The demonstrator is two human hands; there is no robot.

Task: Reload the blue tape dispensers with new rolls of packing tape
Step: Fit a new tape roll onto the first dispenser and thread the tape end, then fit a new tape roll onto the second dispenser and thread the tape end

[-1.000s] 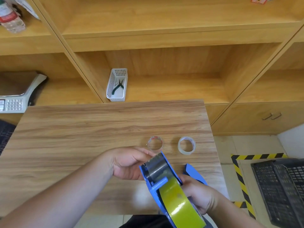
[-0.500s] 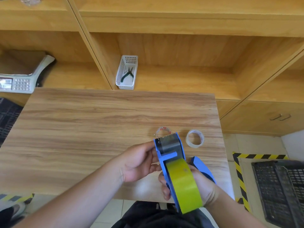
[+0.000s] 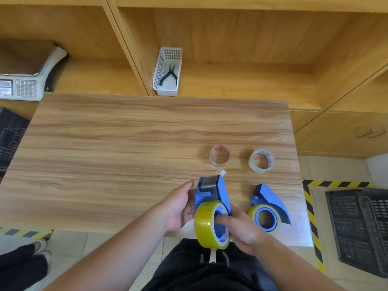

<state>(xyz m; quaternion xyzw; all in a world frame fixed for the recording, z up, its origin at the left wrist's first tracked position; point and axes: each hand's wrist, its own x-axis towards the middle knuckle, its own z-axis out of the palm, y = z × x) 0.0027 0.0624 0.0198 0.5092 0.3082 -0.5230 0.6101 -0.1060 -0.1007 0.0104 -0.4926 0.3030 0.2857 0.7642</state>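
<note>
Right hand (image 3: 241,232) fingers hooked through core of yellow packing-tape roll (image 3: 206,225) seated in blue plastic dispenser (image 3: 212,194), near table edge | left hand (image 3: 178,206) spread flat against dispenser side | risk: loose tape tab (image 3: 221,173) at the blade may slip back.

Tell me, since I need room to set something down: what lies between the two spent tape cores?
Nothing: bare table separates the left core from the right core, per the head view.
</note>
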